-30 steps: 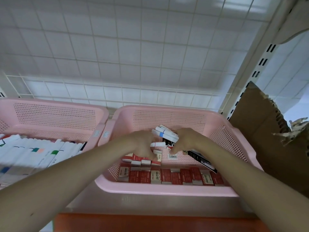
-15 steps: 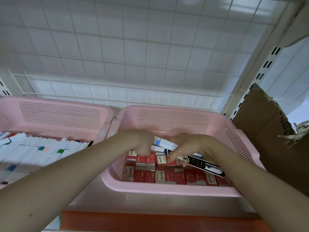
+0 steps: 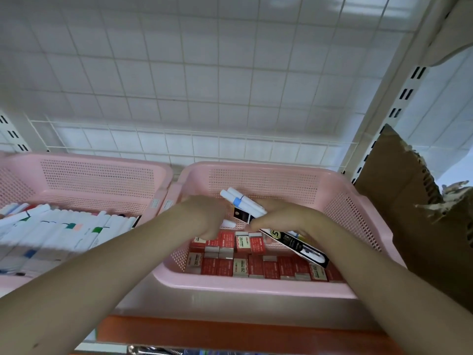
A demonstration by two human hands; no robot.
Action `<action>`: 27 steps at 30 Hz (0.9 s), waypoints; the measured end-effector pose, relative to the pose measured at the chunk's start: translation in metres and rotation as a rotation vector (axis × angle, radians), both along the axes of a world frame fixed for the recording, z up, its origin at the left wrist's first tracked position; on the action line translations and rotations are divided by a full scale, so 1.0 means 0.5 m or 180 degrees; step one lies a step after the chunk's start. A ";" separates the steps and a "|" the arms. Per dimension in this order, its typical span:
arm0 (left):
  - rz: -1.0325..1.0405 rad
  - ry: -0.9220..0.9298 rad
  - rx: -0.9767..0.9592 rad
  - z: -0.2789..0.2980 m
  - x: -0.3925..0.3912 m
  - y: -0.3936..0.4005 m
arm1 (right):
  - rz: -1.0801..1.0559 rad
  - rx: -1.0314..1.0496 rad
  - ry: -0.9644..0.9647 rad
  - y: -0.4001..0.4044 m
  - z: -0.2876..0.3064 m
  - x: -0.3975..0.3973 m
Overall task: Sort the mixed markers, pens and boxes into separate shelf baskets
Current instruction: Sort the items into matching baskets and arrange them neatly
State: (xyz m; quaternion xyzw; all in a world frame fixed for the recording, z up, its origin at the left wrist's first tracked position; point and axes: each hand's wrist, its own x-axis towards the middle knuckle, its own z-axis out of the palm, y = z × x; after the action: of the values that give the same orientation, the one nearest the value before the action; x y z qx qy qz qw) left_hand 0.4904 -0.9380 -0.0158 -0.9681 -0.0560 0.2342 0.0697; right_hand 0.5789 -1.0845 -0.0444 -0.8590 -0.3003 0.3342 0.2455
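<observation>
Both my hands are inside the right pink basket (image 3: pixel 358 201). My right hand (image 3: pixel 291 221) grips a bundle of white markers (image 3: pixel 240 201), one with a blue band, together with a long black pen pack (image 3: pixel 294 243) that slants down to the right. My left hand (image 3: pixel 204 216) is curled beside it, and the white tip of a marker (image 3: pixel 228 223) pokes out from its fingers. Rows of red boxes (image 3: pixel 256 267) cover the front of this basket's floor. The left pink basket (image 3: pixel 97 160) holds several white markers (image 3: pixel 64 226) laid side by side.
A torn brown cardboard box (image 3: pixel 409 213) stands against the right basket. A white wire grid (image 3: pixel 179 139) backs the shelf and a slotted upright (image 3: pixel 399 106) rises at the right. An orange strip (image 3: pixel 230 334) runs along the shelf's front edge.
The white markers in my right hand have tilted up, so their ends now stick out above both hands. The black pen pack has swung lower to the right. My left hand stays close beside it.
</observation>
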 end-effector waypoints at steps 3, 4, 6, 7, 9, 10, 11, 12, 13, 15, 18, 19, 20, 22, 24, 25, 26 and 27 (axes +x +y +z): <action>0.0204 -0.0177 0.0053 0.015 -0.007 -0.003 | 0.0170 -0.0035 0.0072 0.002 0.002 -0.002; 0.0331 -0.0249 0.0008 0.019 -0.007 -0.001 | 0.0177 -0.0011 0.0161 -0.001 0.004 -0.002; 0.0611 -0.0523 -0.0165 0.032 -0.010 0.002 | 0.0149 0.0050 0.0152 -0.008 0.012 0.001; 0.0754 -0.0721 -0.0275 0.038 -0.012 0.004 | 0.0088 0.0132 0.0038 -0.010 0.021 0.003; 0.0991 -0.1169 -0.0465 0.050 -0.023 0.008 | -0.0146 0.0571 -0.0164 -0.013 0.049 0.004; 0.1072 -0.1414 -0.0592 0.056 -0.032 0.009 | -0.0283 0.0871 -0.0165 -0.014 0.066 0.002; 0.1127 -0.1640 -0.0782 0.060 -0.043 0.009 | -0.0396 0.1134 -0.0146 -0.014 0.083 0.000; 0.1172 -0.1847 -0.1011 0.064 -0.055 0.009 | -0.0484 0.1313 -0.0151 -0.014 0.098 -0.006; 0.1221 -0.2027 -0.1264 0.067 -0.068 0.010 | -0.0559 0.1450 -0.0157 -0.012 0.109 -0.014; 0.1336 -0.2394 -0.1713 0.074 -0.091 0.017 | -0.0692 0.1737 -0.0038 -0.007 0.126 -0.035; 0.1676 -0.2939 -0.2066 0.086 -0.124 0.049 | -0.0936 0.2198 0.0519 0.004 0.142 -0.078; 0.1799 -0.3092 -0.2154 0.088 -0.137 0.065 | -0.1008 0.2326 0.0659 0.010 0.146 -0.093; 0.1893 -0.3228 -0.2256 0.090 -0.151 0.083 | -0.1062 0.2401 0.0700 0.017 0.149 -0.108; 0.2004 -0.3406 -0.2478 0.090 -0.180 0.126 | -0.1077 0.2400 0.0584 0.043 0.152 -0.138; 0.1973 -0.3538 -0.2592 0.089 -0.210 0.172 | -0.1012 0.2355 0.0421 0.089 0.155 -0.172; 0.1904 -0.3602 -0.2598 0.088 -0.224 0.198 | -0.0984 0.2343 0.0360 0.118 0.156 -0.190; 0.1813 -0.3664 -0.2584 0.087 -0.239 0.224 | -0.0976 0.2339 0.0304 0.150 0.156 -0.208; 0.1727 -0.3714 -0.2567 0.087 -0.253 0.252 | -0.0985 0.2348 0.0255 0.183 0.156 -0.226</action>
State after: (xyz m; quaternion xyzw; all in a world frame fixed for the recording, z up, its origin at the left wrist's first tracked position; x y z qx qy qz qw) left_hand 0.3637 -0.8120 0.0276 -0.8378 -0.2300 -0.3045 -0.3905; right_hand 0.4657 -0.9929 0.0336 -0.7346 -0.2575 0.1964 0.5963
